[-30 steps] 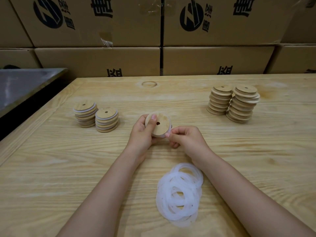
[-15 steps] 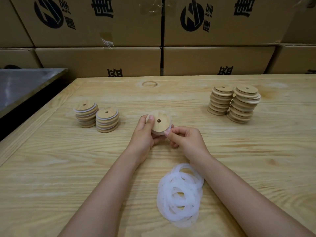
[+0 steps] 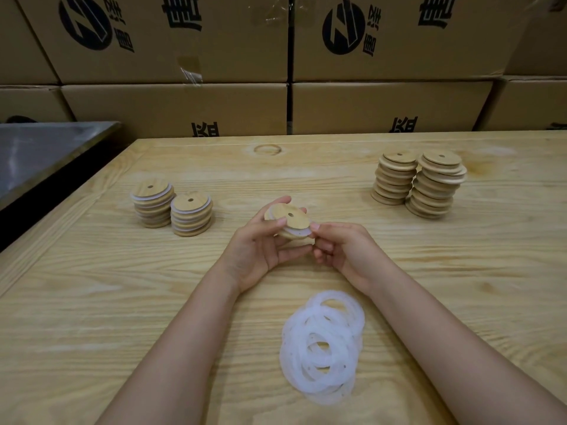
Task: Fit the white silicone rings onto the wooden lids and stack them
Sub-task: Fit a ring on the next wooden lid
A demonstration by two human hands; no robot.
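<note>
I see left hand [image 3: 257,246] gripping 1 wooden lid [image 3: 290,220] above table [image 3: 92,302] centre | right hand [image 3: 343,250] pinching its white ring [image 3: 299,232] at right rim | I judge lid light, stiff: hold by edges | ring soft, stretchy, may slip

The tabletop [image 3: 107,286] is seen as pale, boldly grained wood with a faint sheen. The lid [image 3: 295,221] is shown as smooth matt wood, edged by a white silicone ring [image 3: 296,233]. Near the front edge, the loose rings [image 3: 299,342] are seen as milky, translucent silicone. The boxes [image 3: 171,108] beyond the far edge are made of matt cardboard.
</note>
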